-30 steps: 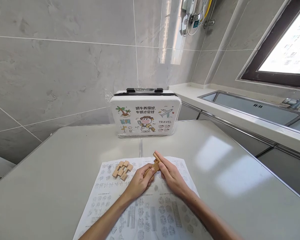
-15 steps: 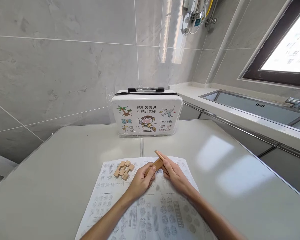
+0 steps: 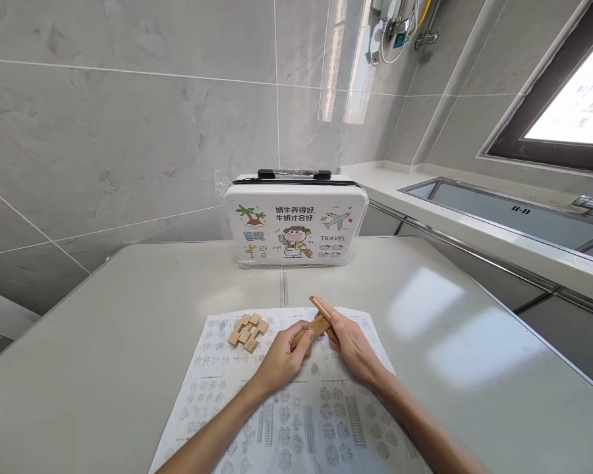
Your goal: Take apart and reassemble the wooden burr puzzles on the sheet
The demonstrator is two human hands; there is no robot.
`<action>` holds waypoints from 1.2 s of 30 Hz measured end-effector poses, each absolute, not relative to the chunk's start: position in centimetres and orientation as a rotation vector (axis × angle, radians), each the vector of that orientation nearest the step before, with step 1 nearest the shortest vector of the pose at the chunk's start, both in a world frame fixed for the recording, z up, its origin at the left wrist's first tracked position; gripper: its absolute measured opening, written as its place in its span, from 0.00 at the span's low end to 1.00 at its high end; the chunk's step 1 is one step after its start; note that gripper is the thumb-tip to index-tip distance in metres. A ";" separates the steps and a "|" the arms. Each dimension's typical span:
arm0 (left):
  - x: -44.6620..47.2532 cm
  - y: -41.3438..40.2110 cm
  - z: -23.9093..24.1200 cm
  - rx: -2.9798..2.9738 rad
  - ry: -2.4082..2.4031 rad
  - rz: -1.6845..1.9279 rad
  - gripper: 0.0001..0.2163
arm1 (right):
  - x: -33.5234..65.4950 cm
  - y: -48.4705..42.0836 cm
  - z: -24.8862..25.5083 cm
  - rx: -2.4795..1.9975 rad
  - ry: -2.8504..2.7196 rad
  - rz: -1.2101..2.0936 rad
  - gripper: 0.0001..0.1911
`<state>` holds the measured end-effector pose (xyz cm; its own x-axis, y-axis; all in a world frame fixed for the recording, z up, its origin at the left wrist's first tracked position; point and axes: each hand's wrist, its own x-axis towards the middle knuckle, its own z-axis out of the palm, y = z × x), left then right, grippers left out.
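Note:
My left hand (image 3: pixel 282 352) is closed on one end of a flat wooden piece (image 3: pixel 318 326), which slants up to the right. A second, narrower wooden stick (image 3: pixel 319 305) is pinched in my right hand (image 3: pixel 352 345). This stick crosses the far end of the flat piece, and the fingers hide where they meet. Both hands are above a large printed sheet of paper (image 3: pixel 217 411) covered with small grey diagrams. To the left of my hands, a wooden puzzle piece with several blocky parts, or a cluster of small blocks (image 3: pixel 250 333), lies on the sheet; I cannot tell which.
A white carrying case (image 3: pixel 296 224) with cartoon prints and a black handle stands at the back of the white table (image 3: pixel 103 329), wrapped in clear plastic. A counter with a sink (image 3: pixel 514 204) runs along the right. Behind is a grey tiled wall (image 3: pixel 128 131).
The camera view has shifted slightly. Both hands keep hold of the same wooden pieces, and their angle is almost unchanged.

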<state>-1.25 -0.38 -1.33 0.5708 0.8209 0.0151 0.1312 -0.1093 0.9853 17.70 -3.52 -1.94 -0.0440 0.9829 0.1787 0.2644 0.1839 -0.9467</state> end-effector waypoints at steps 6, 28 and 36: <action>-1.2 -0.5 -1.3 1.607 0.846 0.721 0.18 | 17.8 -3.4 -2.1 -1.242 -1.632 0.828 0.27; -1.2 -0.4 -1.6 1.502 0.847 0.761 0.19 | 16.9 -3.8 -2.0 -1.246 -1.634 0.863 0.27; -1.0 -0.4 -1.6 1.442 0.797 0.772 0.17 | 17.1 -3.6 -1.4 -1.267 -1.483 1.009 0.29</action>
<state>-1.05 -0.42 -1.64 0.5368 0.8437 -0.0055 0.0213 -0.0071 0.9997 17.05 -3.62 -1.44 -0.0574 0.9902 0.1276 0.2453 0.1378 -0.9596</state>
